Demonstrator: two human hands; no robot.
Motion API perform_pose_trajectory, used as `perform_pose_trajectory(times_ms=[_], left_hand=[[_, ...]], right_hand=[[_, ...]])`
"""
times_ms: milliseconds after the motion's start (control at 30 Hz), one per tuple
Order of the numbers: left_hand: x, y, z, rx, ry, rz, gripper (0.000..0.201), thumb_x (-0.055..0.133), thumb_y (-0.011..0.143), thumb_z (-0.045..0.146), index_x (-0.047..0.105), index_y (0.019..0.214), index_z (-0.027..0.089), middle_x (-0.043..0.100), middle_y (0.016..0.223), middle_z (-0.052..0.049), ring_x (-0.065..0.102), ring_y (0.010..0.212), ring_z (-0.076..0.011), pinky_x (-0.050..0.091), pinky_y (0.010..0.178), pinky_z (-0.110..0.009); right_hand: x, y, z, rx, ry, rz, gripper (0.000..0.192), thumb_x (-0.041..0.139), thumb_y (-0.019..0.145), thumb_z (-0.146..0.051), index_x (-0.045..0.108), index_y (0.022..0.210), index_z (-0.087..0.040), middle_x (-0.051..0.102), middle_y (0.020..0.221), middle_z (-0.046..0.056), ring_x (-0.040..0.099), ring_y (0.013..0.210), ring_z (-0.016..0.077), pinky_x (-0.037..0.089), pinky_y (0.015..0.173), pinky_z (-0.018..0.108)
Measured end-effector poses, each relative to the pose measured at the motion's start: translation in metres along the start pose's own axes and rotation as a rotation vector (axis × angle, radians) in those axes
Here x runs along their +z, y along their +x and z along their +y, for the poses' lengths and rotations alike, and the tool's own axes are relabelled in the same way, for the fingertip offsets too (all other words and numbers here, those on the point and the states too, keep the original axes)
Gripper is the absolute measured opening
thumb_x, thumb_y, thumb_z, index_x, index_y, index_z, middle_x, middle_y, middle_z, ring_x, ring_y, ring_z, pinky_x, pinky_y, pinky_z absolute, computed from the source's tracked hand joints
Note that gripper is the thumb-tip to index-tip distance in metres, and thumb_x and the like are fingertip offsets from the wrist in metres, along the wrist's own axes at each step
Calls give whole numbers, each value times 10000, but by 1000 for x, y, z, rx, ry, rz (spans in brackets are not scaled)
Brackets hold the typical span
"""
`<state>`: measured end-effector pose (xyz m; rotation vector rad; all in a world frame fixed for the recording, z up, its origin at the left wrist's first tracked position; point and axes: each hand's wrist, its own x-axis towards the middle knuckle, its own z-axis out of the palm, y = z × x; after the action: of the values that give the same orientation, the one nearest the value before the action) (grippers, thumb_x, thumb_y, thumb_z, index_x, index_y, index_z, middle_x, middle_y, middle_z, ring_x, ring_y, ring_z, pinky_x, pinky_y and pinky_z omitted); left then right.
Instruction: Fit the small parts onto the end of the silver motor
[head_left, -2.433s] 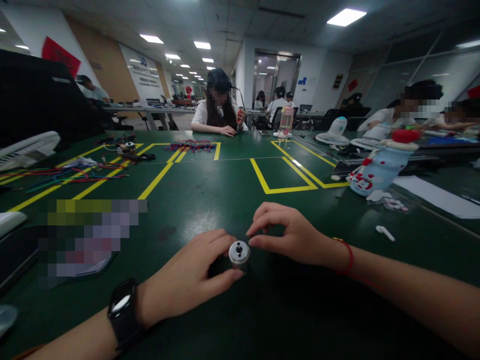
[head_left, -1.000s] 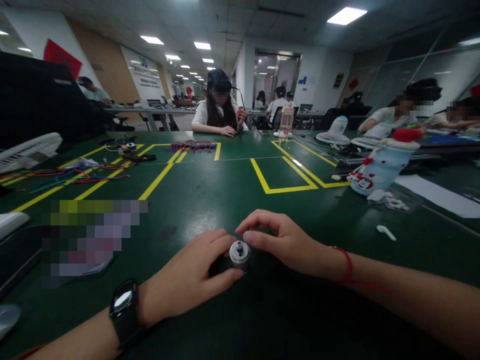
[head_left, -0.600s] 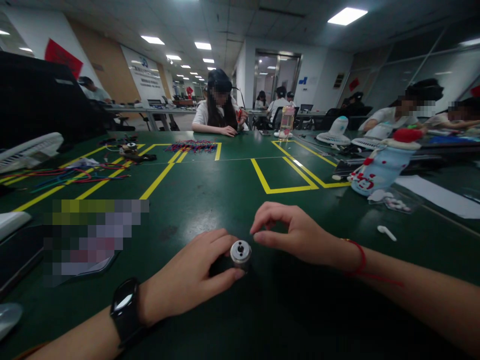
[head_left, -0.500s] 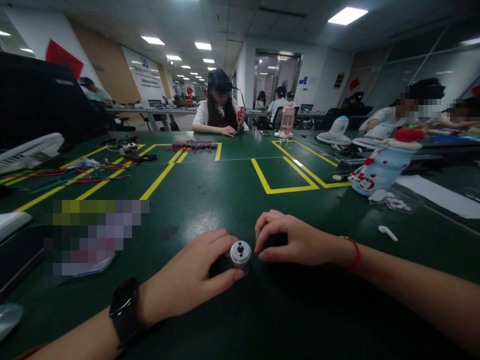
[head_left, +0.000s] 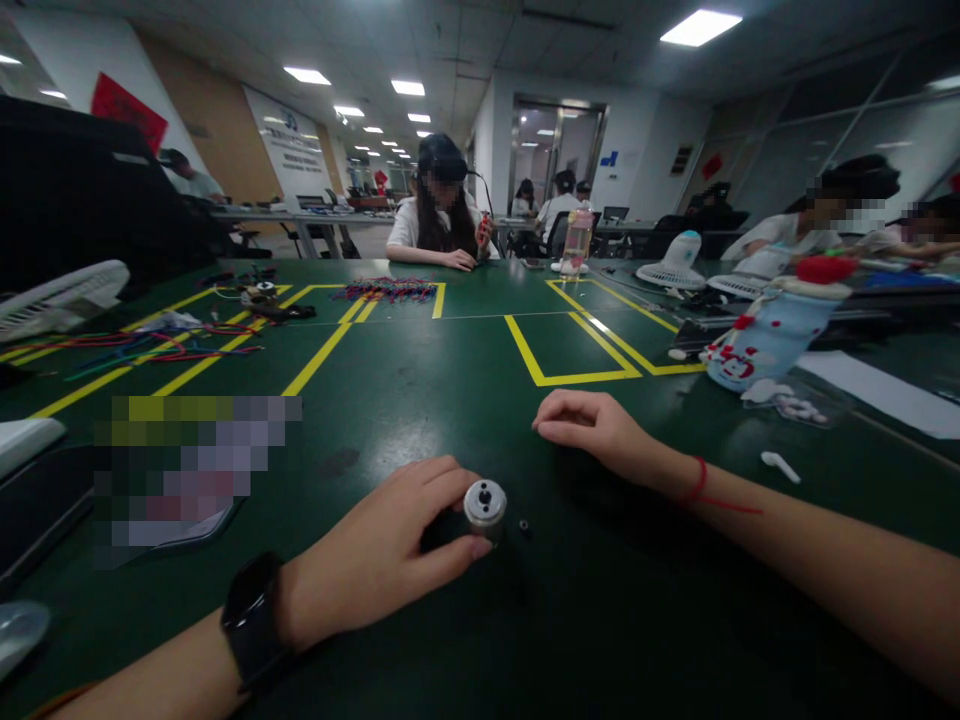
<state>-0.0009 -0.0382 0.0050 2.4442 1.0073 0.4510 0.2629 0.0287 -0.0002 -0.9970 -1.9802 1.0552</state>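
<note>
My left hand (head_left: 409,530) rests on the green table with thumb and index finger around a small silver metal cylinder (head_left: 485,507), which looks like a small motor. It stands upright, its round top face showing a centre hole or shaft and two smaller dark holes. Just right of the cylinder, a tiny metal ring-like piece (head_left: 524,525) lies on the table, touched by neither hand. My right hand (head_left: 592,425) is farther forward and right, fingers curled together, with nothing visible in them; its palm side is hidden.
A blue bottle with a red top (head_left: 780,325), a white earbud (head_left: 781,466) and a paper sheet (head_left: 881,390) are on the right. Coloured wires (head_left: 180,345) lie at left; a wire pile (head_left: 386,290) is farther back. Across the table sits a person (head_left: 439,215).
My right hand has drawn away from the cylinder, forward and to the right, its fingers closing up. The tiny metal piece now shows beside the cylinder. My left hand keeps its hold.
</note>
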Motion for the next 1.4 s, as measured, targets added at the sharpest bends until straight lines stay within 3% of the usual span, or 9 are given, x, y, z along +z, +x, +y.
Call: perform_pose_trajectory(times_ms=[100,200,367,533,600,867,1133,1267,1400], left_hand=[[1,0,0,-2,-6,0,220,555,901,357,559,1082,231,603,1073,-34,552,950,-222,446,830,-360],[2,1,1,-4,-2,0,231,551,904,361,552,1100,238,598,1087,-31,552,963,-224,444,838,-364],[2,3,6,-8,2,-8,225,551,903,364,550,1088,236,596,1080,-38,548,961,-230,440,835,-372],[1,4,7,-5,-9,-16,182,558,900,349,562,1036,228,598,1017,-30,551,909,-221,447,790,-356],[2,5,6,2,-6,-18,176,562,898,339,563,1033,226,596,1014,-29,549,910,-220,445,792,-355],[7,6,3,6,28,-15,188,537,908,368,542,1024,220,587,1001,-44,548,929,-235,444,822,-387],[7,4,9,23,34,-2,201,535,909,359,522,1076,248,580,985,-29,545,976,-247,437,844,-389],[5,3,12,-4,31,-11,194,534,910,381,539,1029,228,586,1017,-33,551,948,-234,438,837,-382],[6,7,13,-9,24,-8,237,531,916,387,533,1105,245,589,1082,-29,549,970,-228,437,843,-374]], right_hand=[[-5,5,15,35,-32,115,211,595,843,-351,628,858,-143,615,798,25,565,723,133,459,683,293],[-7,5,20,51,-73,118,218,591,844,-354,636,871,-142,625,788,28,561,698,132,455,654,288],[-5,-3,4,10,-178,-27,183,637,816,-323,670,874,-153,630,792,28,543,682,133,432,622,282],[6,-14,-17,-237,-341,-326,249,765,708,-318,704,924,-209,631,983,31,561,924,175,394,856,348],[12,-17,-20,-307,-405,-375,202,754,729,-309,709,905,-219,610,1006,30,552,954,178,376,882,360],[28,-18,-43,-301,-169,-58,152,657,840,-279,678,942,-168,561,919,26,549,832,125,450,735,255],[39,-28,-66,-226,-162,-141,179,663,823,-259,681,975,-166,578,955,39,556,803,126,465,717,252],[26,-21,-51,-119,-48,-11,246,632,839,-361,655,997,-173,606,922,32,554,745,122,459,661,250],[-1,-4,-11,1,-16,221,214,612,834,-351,651,893,-149,631,829,28,562,738,131,448,670,259]])
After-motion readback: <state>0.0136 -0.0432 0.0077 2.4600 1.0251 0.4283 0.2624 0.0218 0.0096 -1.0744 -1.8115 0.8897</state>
